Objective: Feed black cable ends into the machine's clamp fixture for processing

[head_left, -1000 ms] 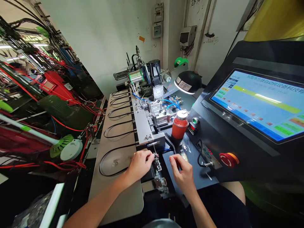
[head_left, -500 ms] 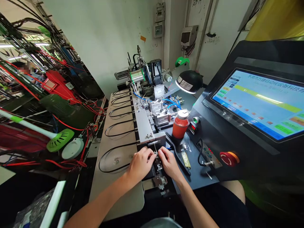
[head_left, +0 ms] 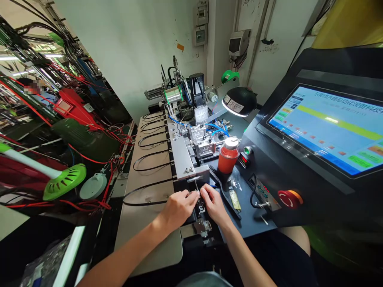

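Observation:
My left hand and my right hand meet fingertip to fingertip over a small metal clamp fixture at the near end of the machine's rail. Both pinch the end of a thin black cable. The cable runs left from my left fingers as a flattened loop lying on the beige conveyor plate. What sits at the cable's tip is too small to make out. A second metal clamp lies just below my hands.
Several more black cable loops lie further up the plate. Behind are a soldering machine, red bottle, lit lamp, touchscreen and red stop button. Red wires and a green disc crowd the left.
My right hand came in from the black panel on the right and joined my left at the clamp. The near cable loop has flattened and shifted slightly.

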`<state>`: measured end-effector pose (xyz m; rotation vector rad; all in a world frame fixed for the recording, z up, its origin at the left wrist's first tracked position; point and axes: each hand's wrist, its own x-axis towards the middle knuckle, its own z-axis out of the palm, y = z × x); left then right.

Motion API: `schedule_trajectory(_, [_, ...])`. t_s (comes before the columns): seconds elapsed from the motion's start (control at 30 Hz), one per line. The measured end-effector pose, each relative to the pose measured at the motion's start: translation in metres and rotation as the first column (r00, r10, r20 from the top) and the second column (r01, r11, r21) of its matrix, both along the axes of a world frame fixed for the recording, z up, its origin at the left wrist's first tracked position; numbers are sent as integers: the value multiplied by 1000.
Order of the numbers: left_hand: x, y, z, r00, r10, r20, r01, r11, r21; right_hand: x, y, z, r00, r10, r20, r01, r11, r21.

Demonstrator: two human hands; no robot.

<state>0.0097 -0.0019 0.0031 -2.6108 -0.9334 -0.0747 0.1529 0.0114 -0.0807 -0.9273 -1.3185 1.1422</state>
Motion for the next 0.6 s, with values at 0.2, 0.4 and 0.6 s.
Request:
schedule_trajectory(0.2, [-1, -1, -1, 1000, 24, -7, -24, 999, -21, -1, 1, -2, 1000, -16, 17, 16, 1000, -6])
schedule_trajectory(0.4, [-15, -4, 5, 921, 313, 232, -248, 930, -272, 21, -5, 1, 978, -138, 159, 134, 990, 38])
schedule_trajectory(0.6, [-23, -1, 13, 901, 409, 147, -330, 864, -380, 21, -16, 15, 886, -204, 416, 67, 945, 321])
